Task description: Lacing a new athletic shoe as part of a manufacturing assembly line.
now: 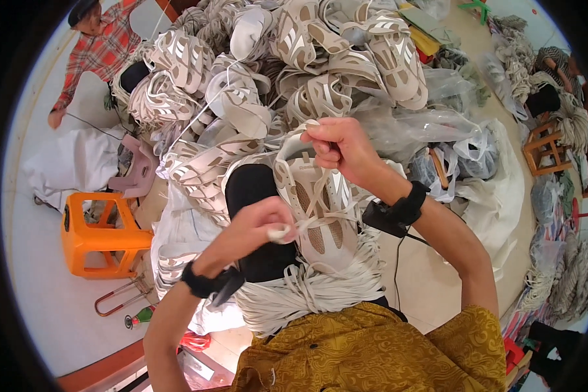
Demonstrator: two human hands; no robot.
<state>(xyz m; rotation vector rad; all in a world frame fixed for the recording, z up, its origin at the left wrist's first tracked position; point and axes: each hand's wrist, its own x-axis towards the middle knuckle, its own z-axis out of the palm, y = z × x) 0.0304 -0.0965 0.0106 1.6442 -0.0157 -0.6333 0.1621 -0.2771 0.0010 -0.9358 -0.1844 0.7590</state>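
Beige sneaker point(328, 243) sits at centre, just beyond the lace bundle point(307, 295); I see left hand point(258, 225) and right hand point(341, 147) each pinching something pale, likely lace point(279, 232), so I'd pull evenly, untwisted.

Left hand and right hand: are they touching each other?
Apart: in the head view, the shoe shows between the left hand and right hand.

You are in what looks like a shoe workshop, given the heap of matching beige sneakers point(317, 98) before you, the bundle of pale laces point(307, 292) at your waist, the clear plastic bags point(424, 125) and the orange stool point(88, 243).
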